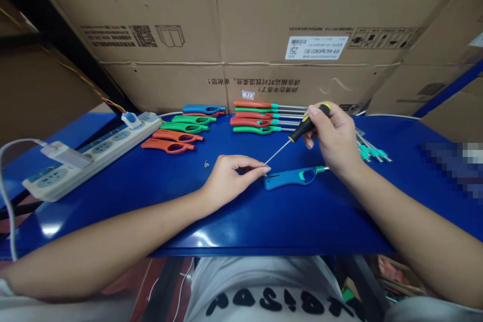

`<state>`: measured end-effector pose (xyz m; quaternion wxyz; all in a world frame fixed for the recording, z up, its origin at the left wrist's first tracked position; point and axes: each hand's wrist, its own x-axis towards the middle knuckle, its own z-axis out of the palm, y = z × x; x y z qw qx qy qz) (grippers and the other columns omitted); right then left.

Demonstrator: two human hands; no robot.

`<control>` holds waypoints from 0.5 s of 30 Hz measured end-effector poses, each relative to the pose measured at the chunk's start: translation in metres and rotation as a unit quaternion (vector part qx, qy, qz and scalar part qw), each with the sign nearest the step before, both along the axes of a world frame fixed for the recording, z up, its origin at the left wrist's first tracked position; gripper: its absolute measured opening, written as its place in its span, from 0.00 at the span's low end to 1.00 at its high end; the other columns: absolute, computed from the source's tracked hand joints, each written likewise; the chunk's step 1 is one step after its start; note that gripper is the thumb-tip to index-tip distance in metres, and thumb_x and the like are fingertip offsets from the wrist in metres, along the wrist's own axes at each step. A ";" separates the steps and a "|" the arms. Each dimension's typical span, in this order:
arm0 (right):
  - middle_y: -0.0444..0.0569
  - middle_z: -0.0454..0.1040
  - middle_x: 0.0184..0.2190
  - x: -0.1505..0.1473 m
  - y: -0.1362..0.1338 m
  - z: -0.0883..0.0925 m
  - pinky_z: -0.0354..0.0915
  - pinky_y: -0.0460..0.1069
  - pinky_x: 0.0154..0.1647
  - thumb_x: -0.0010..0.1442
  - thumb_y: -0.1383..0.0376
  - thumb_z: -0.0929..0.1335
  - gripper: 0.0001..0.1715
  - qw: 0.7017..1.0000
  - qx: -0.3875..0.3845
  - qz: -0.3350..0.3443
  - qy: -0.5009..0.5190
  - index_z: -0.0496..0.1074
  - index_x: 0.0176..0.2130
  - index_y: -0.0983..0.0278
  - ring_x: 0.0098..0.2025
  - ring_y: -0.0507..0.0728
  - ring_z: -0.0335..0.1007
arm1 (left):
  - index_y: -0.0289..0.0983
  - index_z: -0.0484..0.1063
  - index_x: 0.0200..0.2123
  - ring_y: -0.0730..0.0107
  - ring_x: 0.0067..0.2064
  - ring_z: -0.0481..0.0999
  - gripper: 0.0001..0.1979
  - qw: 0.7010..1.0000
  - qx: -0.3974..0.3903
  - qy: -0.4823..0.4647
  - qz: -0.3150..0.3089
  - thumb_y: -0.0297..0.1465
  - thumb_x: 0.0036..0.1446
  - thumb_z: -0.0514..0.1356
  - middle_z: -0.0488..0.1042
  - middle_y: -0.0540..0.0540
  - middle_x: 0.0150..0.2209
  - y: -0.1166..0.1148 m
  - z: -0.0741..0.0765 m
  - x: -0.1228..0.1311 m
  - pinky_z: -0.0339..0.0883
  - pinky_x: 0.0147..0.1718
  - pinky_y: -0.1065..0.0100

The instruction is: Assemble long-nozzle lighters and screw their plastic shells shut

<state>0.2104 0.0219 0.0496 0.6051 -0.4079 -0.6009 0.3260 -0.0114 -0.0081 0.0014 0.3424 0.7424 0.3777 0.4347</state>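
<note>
My right hand (334, 136) is wrapped round the yellow and black handle of a screwdriver (307, 123), whose shaft slants down to the left. At the shaft's tip, the thumb and fingers of my left hand (234, 176) are pinched together; anything small between them is too small to make out. Just right of those fingertips a blue lighter (289, 179) with a teal trigger lies flat on the blue table (234, 226). A few tiny screws (207, 164) lie left of my left hand.
Orange, green and blue casings (168, 146) lie at the back left, beside a white power strip (101, 148) with plugs and cables. Several assembled lighters (256, 122) are lined up at the back centre. Teal-ended metal rods (373, 152) lie right of my right hand. A cardboard box (222, 20) stands behind.
</note>
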 end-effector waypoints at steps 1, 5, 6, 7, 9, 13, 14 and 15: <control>0.39 0.64 0.19 0.001 -0.003 0.006 0.57 0.47 0.15 0.58 0.46 0.73 0.22 0.999 0.014 0.015 -0.024 0.67 0.32 0.59 0.16 0.49 0.60 | 0.39 0.84 0.35 0.65 0.37 0.84 0.06 1.000 -0.002 0.012 -0.012 0.35 0.58 0.68 0.85 0.47 0.35 0.000 -0.001 0.000 0.75 0.38 0.69; 0.43 0.73 0.26 0.001 -0.018 0.031 0.64 0.47 0.19 0.57 0.48 0.74 0.20 0.987 0.008 0.119 -0.110 0.73 0.37 0.60 0.20 0.50 0.67 | 0.38 0.84 0.33 0.68 0.32 0.81 0.06 0.998 -0.001 0.045 -0.048 0.34 0.58 0.69 0.83 0.47 0.33 -0.003 -0.002 0.003 0.71 0.31 0.70; 0.44 0.75 0.29 0.000 -0.022 0.037 0.66 0.47 0.20 0.56 0.48 0.75 0.20 0.982 -0.008 0.147 -0.121 0.75 0.39 0.60 0.22 0.50 0.69 | 0.38 0.84 0.33 0.69 0.30 0.80 0.06 0.998 0.000 0.049 -0.050 0.35 0.57 0.69 0.83 0.46 0.32 -0.004 -0.002 0.003 0.70 0.30 0.70; 0.45 0.76 0.30 -0.003 -0.025 0.041 0.68 0.47 0.21 0.56 0.49 0.75 0.20 0.976 -0.020 0.172 -0.133 0.75 0.40 0.60 0.23 0.51 0.70 | 0.38 0.84 0.33 0.69 0.30 0.79 0.07 0.997 -0.001 0.052 -0.054 0.35 0.57 0.69 0.83 0.46 0.31 -0.004 -0.002 0.004 0.69 0.29 0.71; 0.45 0.77 0.32 -0.009 -0.028 0.044 0.70 0.47 0.22 0.56 0.51 0.75 0.20 0.967 -0.018 0.196 -0.160 0.76 0.44 0.59 0.24 0.52 0.72 | 0.38 0.84 0.32 0.69 0.30 0.79 0.07 0.996 -0.003 0.058 -0.060 0.35 0.57 0.69 0.82 0.46 0.31 -0.006 -0.002 0.005 0.69 0.29 0.71; 0.46 0.79 0.39 -0.021 -0.031 0.034 0.75 0.49 0.32 0.53 0.55 0.78 0.24 0.977 0.101 0.077 -0.174 0.76 0.48 0.56 0.35 0.56 0.78 | 0.38 0.84 0.33 0.69 0.32 0.80 0.06 0.996 -0.015 0.056 -0.068 0.34 0.58 0.68 0.83 0.46 0.31 -0.008 -0.002 0.006 0.70 0.31 0.71; 0.47 0.79 0.42 -0.022 -0.031 0.031 0.76 0.50 0.36 0.51 0.56 0.79 0.25 0.975 0.131 0.042 -0.173 0.76 0.48 0.56 0.38 0.57 0.78 | 0.38 0.84 0.33 0.69 0.32 0.80 0.06 0.996 -0.017 0.055 -0.070 0.34 0.58 0.68 0.83 0.46 0.32 -0.008 -0.002 0.006 0.70 0.32 0.70; 0.48 0.79 0.44 -0.022 -0.032 0.027 0.76 0.51 0.39 0.50 0.56 0.79 0.25 0.973 0.152 0.020 -0.174 0.76 0.47 0.56 0.40 0.58 0.78 | 0.38 0.84 0.33 0.69 0.32 0.80 0.06 0.996 -0.018 0.054 -0.071 0.34 0.58 0.68 0.83 0.46 0.32 -0.008 -0.002 0.006 0.70 0.33 0.70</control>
